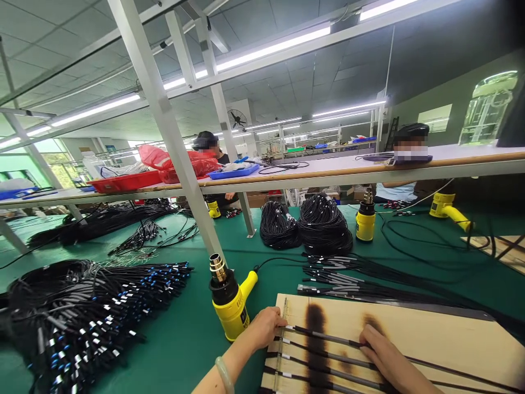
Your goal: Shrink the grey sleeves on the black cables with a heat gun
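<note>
Several black cables [324,335] with grey sleeves and small white labels lie side by side across a wooden board [435,328] with dark scorch marks. At the board's left edge, my left hand [264,327] pinches the end of the topmost cable beside a thin clear strip [283,314]. My right hand [381,350] has its fingers closed on the same cable further right. A yellow heat gun [230,309] stands nozzle up just left of my left hand.
A big bundle of black cables [74,306] covers the left of the green table [172,339]. Cable coils [324,221], more cables [340,279] and a second heat gun [365,221] stand behind the board. A slanted metal post [172,131] and shelf [311,178] cross ahead. Two people are beyond.
</note>
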